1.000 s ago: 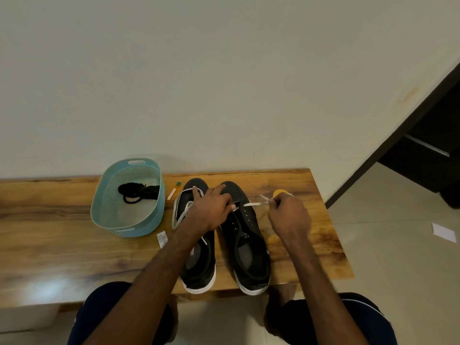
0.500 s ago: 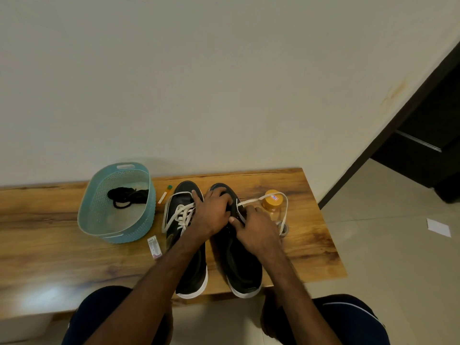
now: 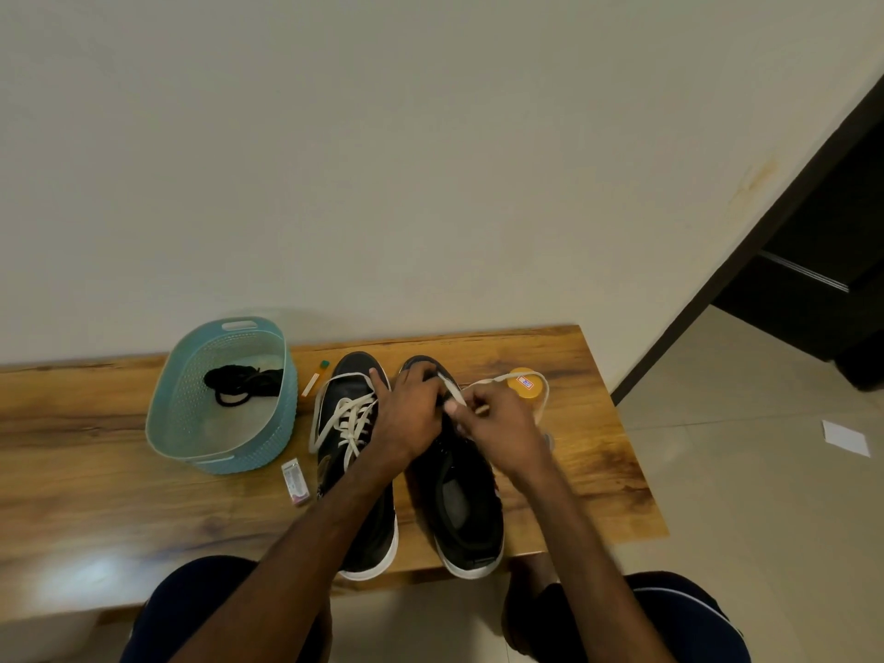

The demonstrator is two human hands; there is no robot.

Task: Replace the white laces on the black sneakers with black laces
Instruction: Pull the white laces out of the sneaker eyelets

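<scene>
Two black sneakers stand side by side on the wooden bench (image 3: 95, 480), toes toward the wall. The left sneaker (image 3: 354, 471) still carries its white laces (image 3: 349, 418). On the right sneaker (image 3: 464, 509) a loose white lace (image 3: 507, 380) loops out to the right. My left hand (image 3: 406, 423) grips the toe end of the right sneaker. My right hand (image 3: 497, 423) pinches the white lace at the eyelets. Black laces (image 3: 244, 382) lie in the teal basket (image 3: 191, 452).
An orange-lidded jar (image 3: 526, 382) sits right of the shoes, inside the lace loop. A small tube (image 3: 315, 378) and a small packet (image 3: 295, 481) lie between basket and shoes. The bench ends at the right over a tiled floor; a dark doorway is at far right.
My right hand moved left from beside the shoe onto the right sneaker's eyelets and took a new pinch on the lace. The lace now hangs slack in a loop round the jar.
</scene>
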